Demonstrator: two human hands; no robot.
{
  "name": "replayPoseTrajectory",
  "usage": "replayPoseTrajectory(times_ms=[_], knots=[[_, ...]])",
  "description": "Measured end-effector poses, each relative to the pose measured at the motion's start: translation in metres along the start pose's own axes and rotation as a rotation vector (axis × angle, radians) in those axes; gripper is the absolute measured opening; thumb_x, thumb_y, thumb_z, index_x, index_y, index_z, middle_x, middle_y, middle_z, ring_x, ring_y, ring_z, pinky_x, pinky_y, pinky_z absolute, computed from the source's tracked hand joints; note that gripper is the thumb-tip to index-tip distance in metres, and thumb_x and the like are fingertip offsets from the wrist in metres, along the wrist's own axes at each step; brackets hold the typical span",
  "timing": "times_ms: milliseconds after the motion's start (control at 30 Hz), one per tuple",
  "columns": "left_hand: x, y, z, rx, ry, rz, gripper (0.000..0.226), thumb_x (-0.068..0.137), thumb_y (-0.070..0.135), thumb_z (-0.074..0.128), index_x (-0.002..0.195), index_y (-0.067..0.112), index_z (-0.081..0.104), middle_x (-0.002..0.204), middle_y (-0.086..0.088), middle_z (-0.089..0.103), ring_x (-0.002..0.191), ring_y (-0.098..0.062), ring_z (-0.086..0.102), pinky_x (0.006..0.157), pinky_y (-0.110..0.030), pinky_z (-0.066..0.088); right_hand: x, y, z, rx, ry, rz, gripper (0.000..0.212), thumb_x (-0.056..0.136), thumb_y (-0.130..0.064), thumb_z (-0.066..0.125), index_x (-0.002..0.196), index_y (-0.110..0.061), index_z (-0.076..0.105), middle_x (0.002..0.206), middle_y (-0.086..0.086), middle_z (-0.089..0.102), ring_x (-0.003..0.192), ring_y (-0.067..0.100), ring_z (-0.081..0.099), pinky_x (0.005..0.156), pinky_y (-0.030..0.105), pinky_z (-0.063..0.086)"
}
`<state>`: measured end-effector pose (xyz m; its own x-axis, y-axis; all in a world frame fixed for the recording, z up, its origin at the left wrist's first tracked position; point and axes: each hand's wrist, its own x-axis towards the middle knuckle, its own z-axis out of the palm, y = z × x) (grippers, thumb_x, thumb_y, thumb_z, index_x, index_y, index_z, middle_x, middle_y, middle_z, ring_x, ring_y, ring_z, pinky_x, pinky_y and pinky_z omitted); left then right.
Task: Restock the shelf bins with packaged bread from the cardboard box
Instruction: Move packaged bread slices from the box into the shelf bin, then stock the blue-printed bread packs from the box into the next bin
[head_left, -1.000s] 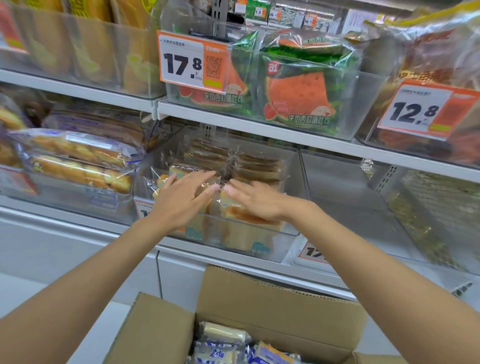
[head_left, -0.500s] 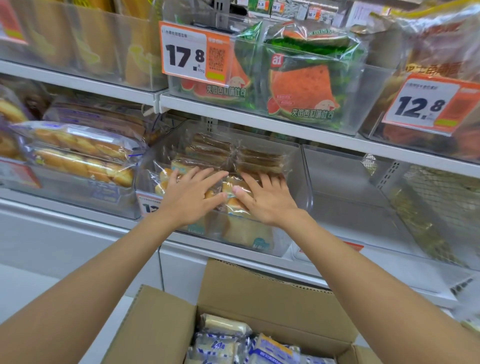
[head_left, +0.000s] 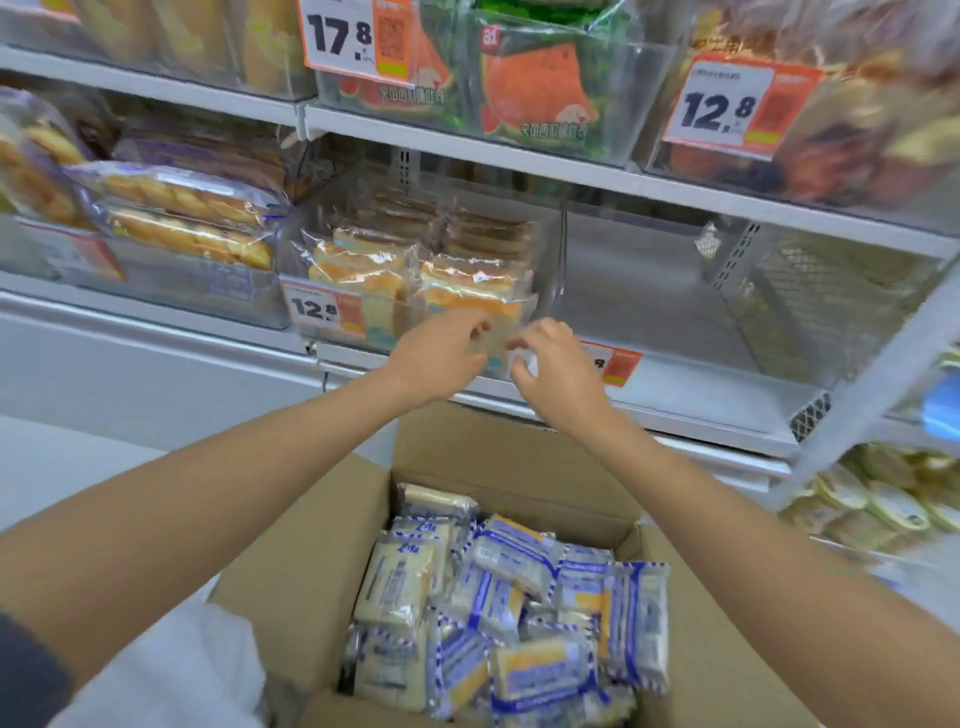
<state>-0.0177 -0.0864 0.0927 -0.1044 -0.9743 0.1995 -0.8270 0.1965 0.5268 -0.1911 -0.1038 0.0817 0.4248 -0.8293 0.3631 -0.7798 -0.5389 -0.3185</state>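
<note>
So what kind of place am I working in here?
Most likely the bread aisle of a supermarket or convenience store. Orange price tags hang on clear shelf bins that hold packaged bread, and an open cardboard box full of more packs sits below the shelves.
</note>
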Motion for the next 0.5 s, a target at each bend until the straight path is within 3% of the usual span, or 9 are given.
replayPoseTrajectory(times_ms=[100, 200, 333, 433, 500], knots=[[-0.031, -0.007, 0.049, 0.035, -0.251, -0.075, 0.028, 0.091, 0.022, 0.057, 0.119, 0.02, 0.06, 0.117, 0.001, 0.064, 0.102, -0.019, 0.06, 0.089, -0.031, 0.047, -0.069, 0.034, 0.021, 0.002, -0.266, 0.092, 0.027, 0.091, -0.013, 0.053, 0.115, -0.012, 0.065, 0.118, 0.008, 0.061, 0.115, 0.024, 0.05, 0.099, 0.038, 0.041], [-0.063, -0.034, 0.088, -0.018, -0.384, -0.164, 0.032, 0.092, 0.017, 0.058, 0.124, 0.014, 0.059, 0.12, -0.001, 0.063, 0.107, -0.019, 0.059, 0.087, -0.023, 0.042, -0.134, 0.076, 0.05, 0.013, -0.51, 0.209, 0.031, 0.094, -0.019, 0.053, 0.123, -0.015, 0.062, 0.126, 0.004, 0.058, 0.12, 0.022, 0.051, 0.103, 0.035, 0.04], [-0.095, -0.078, 0.119, -0.056, -0.461, -0.305, 0.026, 0.092, 0.018, 0.062, 0.118, 0.016, 0.062, 0.115, 0.001, 0.064, 0.083, -0.011, 0.055, 0.061, -0.013, 0.039, -0.179, 0.105, 0.095, 0.088, -0.627, 0.331, 0.048, 0.088, -0.027, 0.063, 0.135, -0.019, 0.053, 0.14, 0.002, 0.05, 0.132, 0.021, 0.043, 0.107, 0.031, 0.036], [-0.098, -0.099, 0.13, -0.058, -0.494, -0.348, 0.017, 0.09, 0.012, 0.063, 0.106, 0.018, 0.064, 0.111, -0.003, 0.067, 0.082, -0.012, 0.056, 0.061, -0.013, 0.039, -0.187, 0.106, 0.131, -0.035, -0.834, 0.261, 0.08, 0.08, -0.036, 0.072, 0.148, -0.018, 0.033, 0.152, 0.006, 0.033, 0.141, 0.026, 0.028, 0.113, 0.038, 0.03], [-0.094, -0.101, 0.134, -0.107, -0.49, -0.378, 0.019, 0.09, 0.011, 0.062, 0.107, 0.019, 0.065, 0.109, -0.001, 0.066, 0.082, -0.015, 0.06, 0.065, -0.023, 0.048, -0.192, 0.106, 0.147, -0.158, -0.81, 0.123, 0.061, 0.083, -0.026, 0.065, 0.139, -0.016, 0.043, 0.139, 0.007, 0.046, 0.13, 0.029, 0.042, 0.101, 0.037, 0.038]])
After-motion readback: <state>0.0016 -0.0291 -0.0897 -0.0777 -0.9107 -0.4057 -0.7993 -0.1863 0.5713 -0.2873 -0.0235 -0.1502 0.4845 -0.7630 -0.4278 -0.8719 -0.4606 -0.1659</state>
